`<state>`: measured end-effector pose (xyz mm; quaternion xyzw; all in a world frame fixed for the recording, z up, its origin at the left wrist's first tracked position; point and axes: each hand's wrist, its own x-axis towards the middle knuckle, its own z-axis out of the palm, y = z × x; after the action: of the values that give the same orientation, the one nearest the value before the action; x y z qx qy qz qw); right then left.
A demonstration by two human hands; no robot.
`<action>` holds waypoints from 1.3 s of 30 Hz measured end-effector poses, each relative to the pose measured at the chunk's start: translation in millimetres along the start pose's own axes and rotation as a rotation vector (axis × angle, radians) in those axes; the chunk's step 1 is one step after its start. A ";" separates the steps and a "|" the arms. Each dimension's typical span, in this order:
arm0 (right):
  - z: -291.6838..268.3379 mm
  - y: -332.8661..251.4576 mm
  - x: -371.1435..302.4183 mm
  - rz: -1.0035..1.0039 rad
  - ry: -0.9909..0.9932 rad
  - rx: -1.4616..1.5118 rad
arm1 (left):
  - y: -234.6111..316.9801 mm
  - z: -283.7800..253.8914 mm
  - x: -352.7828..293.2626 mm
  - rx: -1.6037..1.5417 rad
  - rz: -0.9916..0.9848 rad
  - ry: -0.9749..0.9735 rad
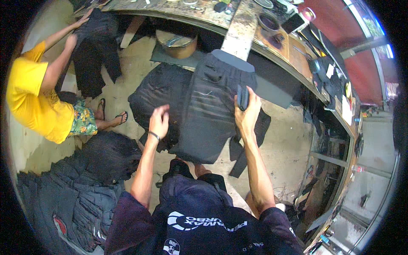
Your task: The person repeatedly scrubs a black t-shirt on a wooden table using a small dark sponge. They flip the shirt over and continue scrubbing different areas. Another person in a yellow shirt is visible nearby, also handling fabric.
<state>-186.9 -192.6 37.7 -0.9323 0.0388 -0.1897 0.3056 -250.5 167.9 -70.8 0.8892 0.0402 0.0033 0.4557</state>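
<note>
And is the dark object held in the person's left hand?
No, the right hand grips the dark object, well apart from the left hand.

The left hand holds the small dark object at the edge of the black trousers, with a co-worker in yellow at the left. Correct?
Not quite: the head view shows the right hand holding the small dark object there. The rest stands.

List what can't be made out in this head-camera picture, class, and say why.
All in the head view:
- Left hand: fingertips blurred.
- Dark block: partly covered by the right hand.
- Pale board: near end hidden by dark trousers.
- Pile of dark garments: cut off by the fisheye rim.
</note>
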 end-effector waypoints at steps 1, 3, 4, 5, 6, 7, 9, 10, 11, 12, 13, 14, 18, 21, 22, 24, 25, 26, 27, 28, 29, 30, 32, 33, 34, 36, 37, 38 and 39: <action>-6.0 5.0 0.7 0.065 0.038 0.004 | 28.1 9.3 21.4 -0.087 -0.074 0.014; -10.2 10.9 -3.0 0.137 0.066 -0.054 | 89.2 36.2 58.1 -0.097 0.005 0.069; -8.0 12.5 -6.0 0.089 0.132 -0.073 | 115.5 46.3 71.4 -0.015 0.186 0.156; -3.8 13.8 -8.1 0.114 0.082 -0.116 | 142.9 65.4 79.0 0.129 0.049 0.041; 3.7 15.2 -8.4 0.139 0.015 -0.129 | 164.5 82.3 87.9 0.221 -0.023 -0.015; 10.5 15.8 -9.6 0.153 -0.040 -0.188 | 176.0 89.6 94.2 0.374 -0.117 -0.080; 27.4 18.7 -2.0 0.225 -0.189 -0.245 | 181.8 101.4 119.7 0.424 -0.214 -0.211; 36.6 18.4 2.7 0.163 -0.091 -0.230 | 176.2 103.6 127.6 0.270 -0.180 -0.149; 42.6 23.8 17.8 0.114 -0.048 -0.213 | 170.5 108.2 148.4 0.201 -0.142 -0.160; 47.5 27.2 36.0 0.184 -0.136 -0.226 | 159.8 108.0 161.3 0.186 -0.145 -0.175; 53.8 30.2 46.0 0.100 -0.057 -0.222 | 155.3 115.8 173.9 0.093 -0.036 -0.075; 59.1 36.7 67.9 0.052 0.013 -0.242 | 150.2 116.8 191.1 -0.008 0.021 -0.102; 67.1 44.3 109.7 0.103 0.067 -0.220 | 165.6 111.7 206.1 0.493 0.528 -0.006; 71.2 47.1 112.6 0.108 0.098 -0.220 | 205.1 90.2 220.6 0.620 0.359 -0.408; 72.3 47.8 110.0 0.136 0.071 -0.225 | 216.2 85.4 225.5 0.678 0.196 -0.628; 74.0 49.6 104.8 0.103 0.114 -0.217 | 234.7 84.5 244.5 0.760 0.182 -0.761; 74.5 50.5 102.7 0.047 0.178 -0.209 | 236.5 89.1 249.2 0.722 0.215 -0.874; 74.7 51.4 102.7 0.112 0.117 -0.219 | 237.2 91.9 260.5 0.678 0.270 -0.907; 74.2 51.9 103.2 0.119 0.110 -0.221 | 231.1 95.2 262.4 0.608 0.370 -0.898; 73.6 52.4 105.8 0.105 0.134 -0.222 | 226.2 98.2 269.6 0.501 0.316 -1.017; 72.7 52.4 107.9 0.126 0.110 -0.210 | 219.5 97.4 273.5 0.353 0.295 -1.077; 71.6 52.1 111.1 0.127 0.114 -0.200 | 214.3 95.8 276.5 0.248 0.256 -1.166; 69.8 50.8 113.7 0.124 0.121 -0.197 | 212.2 85.0 280.5 0.171 0.285 -0.980; 69.1 49.7 113.1 0.118 0.120 -0.202 | 215.6 77.7 280.8 0.221 0.300 -0.807; 68.6 48.5 110.7 0.115 0.118 -0.203 | 221.9 69.8 276.9 0.265 0.325 -0.648; 68.3 46.5 103.8 0.125 0.103 -0.214 | 239.9 54.7 265.6 0.491 0.274 -0.324; 68.7 46.3 100.3 0.076 0.153 -0.219 | 245.4 55.8 253.0 0.552 0.307 -0.267; 69.8 47.5 100.2 0.131 0.099 -0.218 | 249.2 59.9 240.7 0.638 0.319 -0.188; 71.4 50.3 102.8 0.136 0.097 -0.216 | 248.8 68.6 230.0 0.605 0.288 -0.241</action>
<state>-62.6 -213.1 -10.7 -0.9447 0.1368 -0.2080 0.2133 -1.3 -15.3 83.7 0.9745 -0.1402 -0.0494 0.1678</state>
